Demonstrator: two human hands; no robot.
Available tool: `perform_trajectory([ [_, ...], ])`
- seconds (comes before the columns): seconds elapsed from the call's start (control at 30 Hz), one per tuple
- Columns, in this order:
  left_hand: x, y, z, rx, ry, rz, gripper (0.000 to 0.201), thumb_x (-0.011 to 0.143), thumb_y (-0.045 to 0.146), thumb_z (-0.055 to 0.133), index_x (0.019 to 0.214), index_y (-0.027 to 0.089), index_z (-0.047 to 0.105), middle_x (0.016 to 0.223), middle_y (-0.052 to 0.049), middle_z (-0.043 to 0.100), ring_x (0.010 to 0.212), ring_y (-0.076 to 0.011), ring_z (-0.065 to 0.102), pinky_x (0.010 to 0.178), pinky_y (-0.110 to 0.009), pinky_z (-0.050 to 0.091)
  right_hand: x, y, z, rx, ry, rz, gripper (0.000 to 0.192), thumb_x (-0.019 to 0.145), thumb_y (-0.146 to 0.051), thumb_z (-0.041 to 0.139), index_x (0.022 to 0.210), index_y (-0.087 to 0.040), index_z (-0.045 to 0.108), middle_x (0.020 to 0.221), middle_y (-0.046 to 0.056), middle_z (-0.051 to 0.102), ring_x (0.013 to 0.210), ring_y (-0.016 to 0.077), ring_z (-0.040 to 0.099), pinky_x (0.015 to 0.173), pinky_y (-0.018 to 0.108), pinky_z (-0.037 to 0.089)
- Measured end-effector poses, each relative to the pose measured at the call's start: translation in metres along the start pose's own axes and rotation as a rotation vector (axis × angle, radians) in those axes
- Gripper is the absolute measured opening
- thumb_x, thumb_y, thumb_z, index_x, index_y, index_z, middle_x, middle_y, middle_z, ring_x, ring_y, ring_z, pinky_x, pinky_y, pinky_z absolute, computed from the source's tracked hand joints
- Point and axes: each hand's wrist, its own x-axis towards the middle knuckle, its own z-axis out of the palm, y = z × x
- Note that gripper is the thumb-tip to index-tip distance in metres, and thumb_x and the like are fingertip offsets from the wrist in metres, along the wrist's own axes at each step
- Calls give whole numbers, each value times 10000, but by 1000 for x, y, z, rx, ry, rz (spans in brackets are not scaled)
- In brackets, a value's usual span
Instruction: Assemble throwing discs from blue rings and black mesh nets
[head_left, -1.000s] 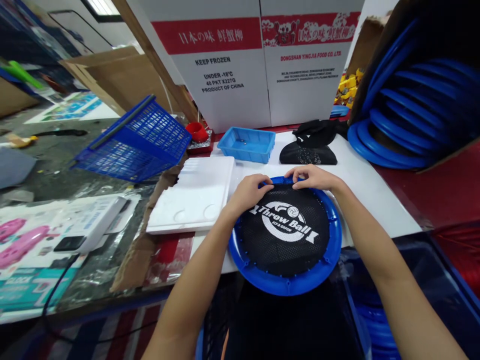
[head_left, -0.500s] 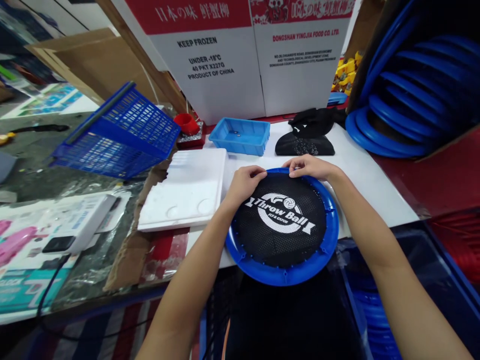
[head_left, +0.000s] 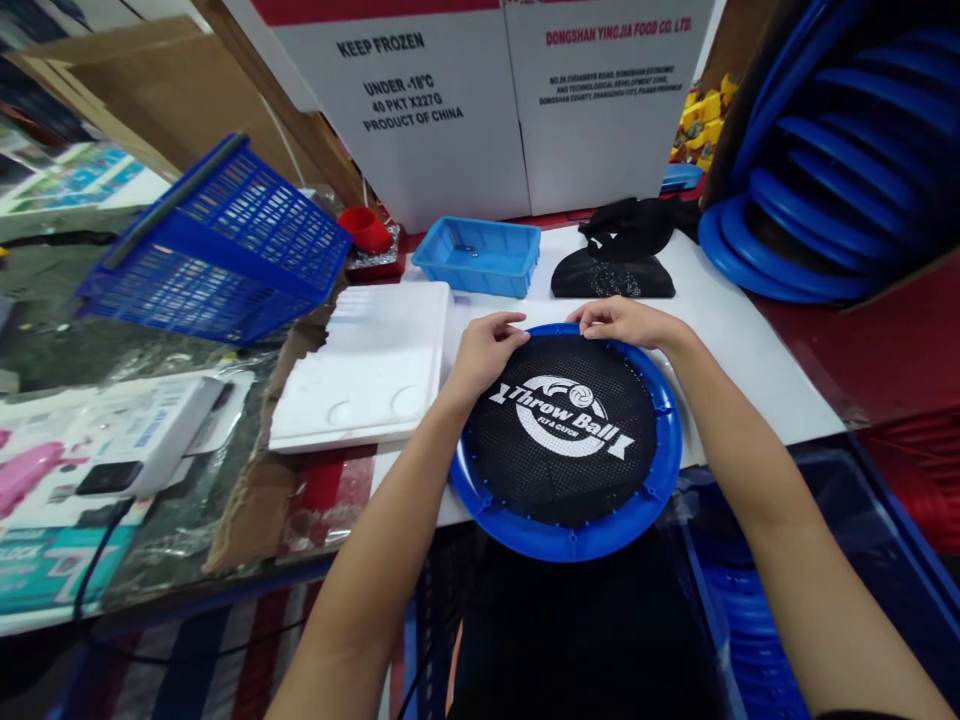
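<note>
Blue disc (head_left: 568, 535) with black mesh (head_left: 562, 440), printed "Throw Ball", lies flat on the white tabletop (head_left: 739, 370), its near rim hanging past the table's front edge toward the person. Both hands work the far rim: left hand (head_left: 484, 350) presses fingertips onto the mesh at the upper left of the rim, fingers curled and together; right hand (head_left: 622, 320) pinches closed on the mesh edge at the top of the rim, just beside the left. Likely risk: the overhanging near rim gives little support, so a hard downward press or a pull toward the body could tip or slide the disc off the edge; a tug on the mesh could also pop it off the small pegs along the rim. Just beyond the grip, a black mesh pile (head_left: 611, 275) and a blue tray (head_left: 478, 255) sit near; a white foam board (head_left: 367, 365) lies just left of the left hand. Right of the grip the tabletop is bare up to its edge, with stacked blue rings (head_left: 795, 210) further off. A blue basket (head_left: 214, 245) stands well left.
</note>
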Motion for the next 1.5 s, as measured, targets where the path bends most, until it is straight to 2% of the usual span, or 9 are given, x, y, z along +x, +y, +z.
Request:
perform_trajectory([
  [0.2,-1,3,-1,-13,-28,-16,349,886,232,762,1217,128,783,950,-98,828,928,-240,767,982,-440,611,1,-1,3,-110,13,-13,157,891,-371,731,860,-218,732,1400,103,744,1263,304,666,1184,525,462],
  [0.33,-3,6,-1,54,-3,30,321,890,191,748,1205,150,792,937,-89,833,912,-240,777,962,-428,606,2,-2,5,-202,49,4,117,901,-334,714,867,-226,746,1357,97,760,1253,313,673,1168,508,471],
  [0.53,-3,6,-1,91,-7,61,282,901,205,747,1175,168,800,928,-79,830,888,-232,769,946,-420,602,2,-6,7,-358,62,10,107,913,-247,676,914,-215,779,1201,98,797,1061,281,695,1021,440,516],
  [0.77,-1,5,-1,146,-11,60,226,891,252,778,1103,186,822,919,-75,826,866,-236,748,912,-417,588,2,-20,15,-354,61,12,329,1011,-456,613,973,-196,811,1111,95,807,1013,281,684,981,418,501],
  [0.93,1,5,-1,55,-36,23,248,891,296,780,1106,176,811,888,-64,816,842,-219,743,860,-374,583,4,-21,20,-401,93,-1,182,920,-372,732,947,-200,784,1111,93,793,1043,271,686,996,408,499],
  [1.07,3,3,1,102,-33,31,186,881,267,780,1041,180,818,871,-56,815,840,-217,747,852,-368,572,8,-16,20,-299,105,43,158,904,-340,723,938,-189,753,1043,73,775,985,252,678,936,397,492],
  [1.23,3,3,0,207,-45,92,103,913,221,749,983,196,822,974,-70,842,908,-230,765,889,-381,578,14,-7,21,-155,149,39,124,888,-322,711,897,-198,709,962,52,729,932,240,640,880,387,482],
  [1.33,0,8,1,290,-73,174,185,979,199,664,1075,203,822,1089,-76,849,997,-236,771,968,-395,582,16,-3,23,-129,158,11,127,899,-328,692,892,-202,682,918,37,690,887,222,602,852,374,471],
  [1.5,-3,24,7,487,-235,340,292,1053,276,609,1272,200,786,1302,-106,814,1216,-281,739,1111,-452,533,19,0,25,-131,169,-62,135,922,-337,667,910,-204,648,912,23,659,885,212,584,860,365,459],
])
